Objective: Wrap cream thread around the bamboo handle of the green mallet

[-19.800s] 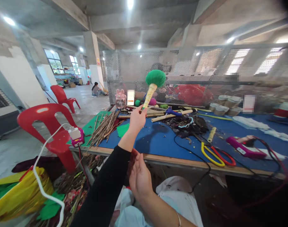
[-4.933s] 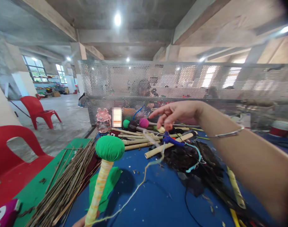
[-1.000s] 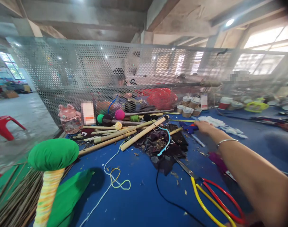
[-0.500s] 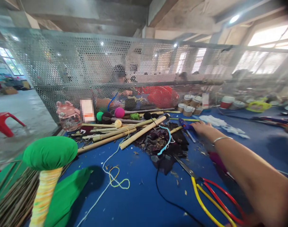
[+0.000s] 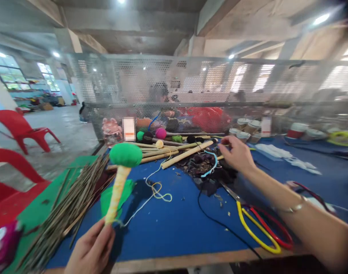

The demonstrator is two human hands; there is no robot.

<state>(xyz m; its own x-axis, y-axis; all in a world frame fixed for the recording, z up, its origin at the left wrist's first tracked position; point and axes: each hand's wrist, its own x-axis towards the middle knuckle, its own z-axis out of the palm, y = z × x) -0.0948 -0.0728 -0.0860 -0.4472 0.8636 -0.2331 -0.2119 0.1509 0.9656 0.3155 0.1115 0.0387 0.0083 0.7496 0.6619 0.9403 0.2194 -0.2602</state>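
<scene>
My left hand (image 5: 91,247) is at the bottom edge, its fingers closed round the base of a yarn-wrapped stick (image 5: 117,192) with a green padded head (image 5: 125,154), held upright and tilted. A pale yarn strand (image 5: 151,192) runs from the stick's base across the blue table top (image 5: 176,224) toward a small yellow ball (image 5: 159,144). My right hand (image 5: 237,154) hovers with curled fingers over a pile of dark scraps (image 5: 204,167). Whatever it holds is hidden. A bracelet (image 5: 291,208) sits on that wrist.
Bamboo rods (image 5: 188,151) and coloured balls lie at the back by a perforated metal screen (image 5: 191,83). A bundle of thin twigs (image 5: 74,201) lies left, on a green mat. Yellow and red-handled shears (image 5: 259,230), a black cable (image 5: 219,222), paper cups (image 5: 242,133) and red chairs (image 5: 16,129) are around.
My right hand has drawn back from the blue tool at the far side to above the dark scraps. The view has swung left and down, bringing my left hand into sight.
</scene>
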